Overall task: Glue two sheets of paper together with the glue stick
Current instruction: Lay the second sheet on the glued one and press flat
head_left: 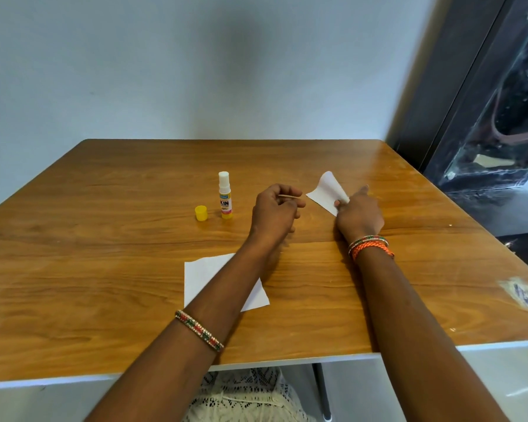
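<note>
An uncapped glue stick [225,195] stands upright mid-table, white glue showing at its top, and its yellow cap [201,213] sits just to its left. My right hand [358,213] pinches a small white sheet of paper [326,191] whose far edge curls up off the wood. My left hand [275,208] hovers between the glue stick and that sheet, fingers curled, with a thin pale edge showing at the fingertips; what it is I cannot tell. A second white sheet [209,277] lies flat nearer to me, partly covered by my left forearm.
The wooden table [104,239] has a white front edge and meets a pale wall at the back. A dark cabinet with a glass door [494,117] stands to the right. A worn sticker [520,292] marks the table's right edge.
</note>
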